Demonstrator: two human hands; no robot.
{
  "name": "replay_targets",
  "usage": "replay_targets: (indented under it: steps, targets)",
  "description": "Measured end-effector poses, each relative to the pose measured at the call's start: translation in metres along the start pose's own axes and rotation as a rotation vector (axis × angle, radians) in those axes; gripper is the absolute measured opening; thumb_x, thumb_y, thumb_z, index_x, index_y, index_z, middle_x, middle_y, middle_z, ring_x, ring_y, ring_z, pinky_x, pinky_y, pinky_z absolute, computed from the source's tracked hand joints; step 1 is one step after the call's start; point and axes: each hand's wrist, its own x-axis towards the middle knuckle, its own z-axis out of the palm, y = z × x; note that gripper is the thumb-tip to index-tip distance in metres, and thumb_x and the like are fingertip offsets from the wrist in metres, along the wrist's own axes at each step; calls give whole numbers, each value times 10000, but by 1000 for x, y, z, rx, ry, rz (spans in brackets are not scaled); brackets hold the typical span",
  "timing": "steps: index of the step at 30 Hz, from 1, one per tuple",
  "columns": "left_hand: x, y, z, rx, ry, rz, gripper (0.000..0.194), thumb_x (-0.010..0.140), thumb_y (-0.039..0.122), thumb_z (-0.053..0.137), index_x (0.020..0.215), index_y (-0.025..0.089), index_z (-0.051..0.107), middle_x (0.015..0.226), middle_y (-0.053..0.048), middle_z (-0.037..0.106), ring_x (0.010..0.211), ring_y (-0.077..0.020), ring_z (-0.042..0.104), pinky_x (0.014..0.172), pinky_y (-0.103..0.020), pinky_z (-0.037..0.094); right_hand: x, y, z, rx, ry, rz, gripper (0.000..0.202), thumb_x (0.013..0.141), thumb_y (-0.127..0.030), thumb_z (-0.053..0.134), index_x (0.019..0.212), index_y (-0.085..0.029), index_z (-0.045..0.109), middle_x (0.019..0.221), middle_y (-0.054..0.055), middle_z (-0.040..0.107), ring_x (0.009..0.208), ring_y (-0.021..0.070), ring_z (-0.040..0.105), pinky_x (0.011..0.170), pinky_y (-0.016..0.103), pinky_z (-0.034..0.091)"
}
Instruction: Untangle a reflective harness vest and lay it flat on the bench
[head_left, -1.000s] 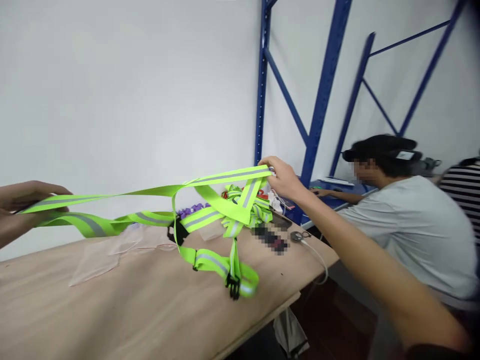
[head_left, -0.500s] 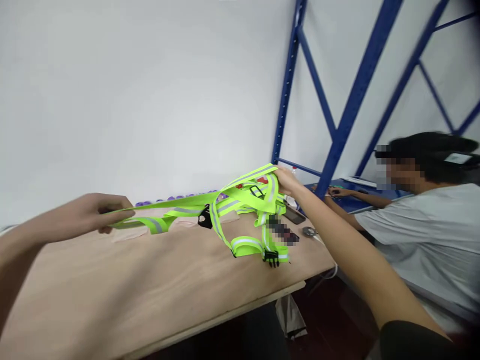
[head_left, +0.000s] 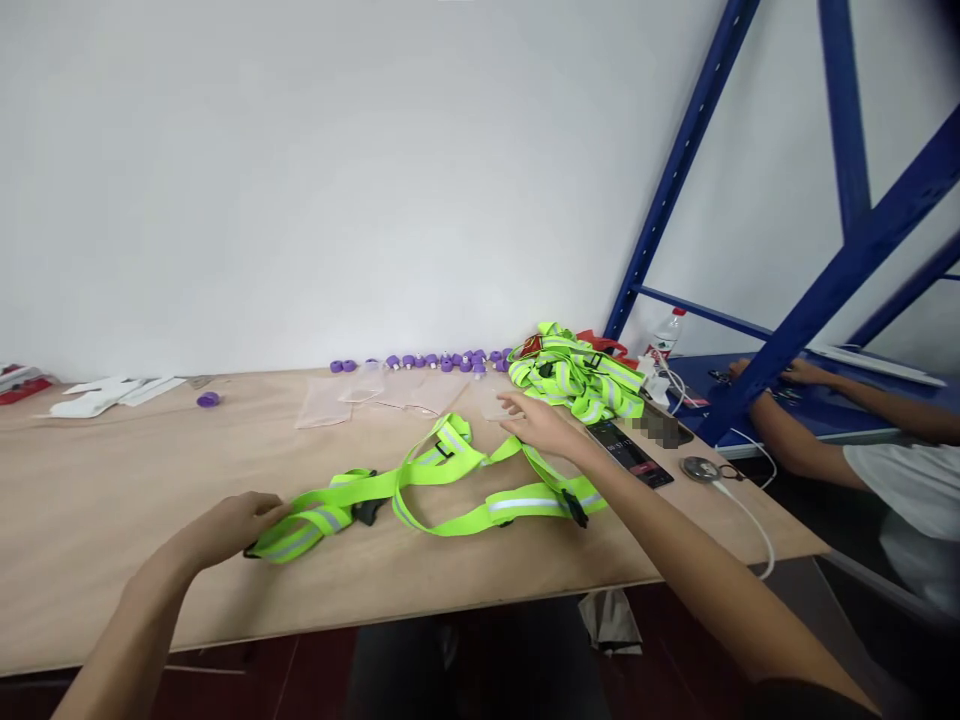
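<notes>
A neon-yellow reflective harness vest (head_left: 450,520) with grey stripes and black buckles lies loosely spread on the wooden table (head_left: 315,600). At its left end, my left hand (head_left: 229,525) is closed on a looped strap, thumb against fingers. My right hand (head_left: 544,422) is at the top of a strap on the vest's right part, where the strap rises to it; the fingers look bent round it, and the thumb is hidden. Beyond the right hand sits a heap of similar neon straps (head_left: 577,375).
Purple rolls (head_left: 446,362) line the wall behind clear plastic bags (head_left: 405,390). White pieces (head_left: 112,395) lie far left. A phone (head_left: 630,455) and a round cabled device (head_left: 701,468) are on the right. Past the blue rack post (head_left: 825,300), a co-worker's arms (head_left: 802,440) rest at a blue table.
The vest came down from being stretched in the air onto the table. Both hands lowered with it. My view turned left, showing more of the table and the strap heap.
</notes>
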Motion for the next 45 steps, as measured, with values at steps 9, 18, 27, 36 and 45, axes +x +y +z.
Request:
replay_targets:
  steps: [9, 18, 27, 36, 45]
  targets:
    - [33, 109, 60, 15, 227, 135, 635, 879, 636, 439, 1311, 193, 579, 1285, -118, 679, 1157, -330, 638, 908, -397, 502, -107, 44, 24, -342, -23, 173, 575, 832, -413, 658, 1365, -222, 558, 1415, 142, 586, 1302, 356, 548, 1082, 525, 443]
    - [50, 102, 69, -124, 272, 85, 319, 875, 380, 449, 1094, 262, 648, 874, -17, 773, 851, -240, 727, 708, -306, 486, -154, 81, 3, -191, 226, 265, 325, 878, -296, 485, 1125, -217, 680, 1123, 114, 747, 1042, 293, 708, 927, 450, 557]
    - [15, 60, 37, -174, 530, -40, 315, 861, 477, 512, 1030, 266, 675, 846, 13, 764, 685, -195, 710, 666, -281, 528, -153, 92, -36, -34, 509, 413, 488, 788, -499, 633, 1183, -214, 661, 925, 97, 762, 927, 304, 727, 865, 456, 564]
    - [-29, 33, 58, -16, 146, -54, 461, 871, 661, 512, 1050, 304, 743, 1149, -17, 752, 1001, -283, 704, 807, -336, 526, -117, 70, -38, 191, 620, 368, 537, 725, -535, 721, 1169, -239, 659, 932, 76, 738, 911, 280, 680, 870, 455, 544]
    - [-22, 82, 75, 208, 176, 129, 416, 886, 621, 549, 880, 240, 716, 1038, -63, 743, 1038, -306, 664, 1016, -488, 437, -89, 38, -49, 595, 494, 264, 473, 677, -413, 812, 1119, -313, 678, 1190, 42, 703, 1085, 252, 652, 867, 368, 556]
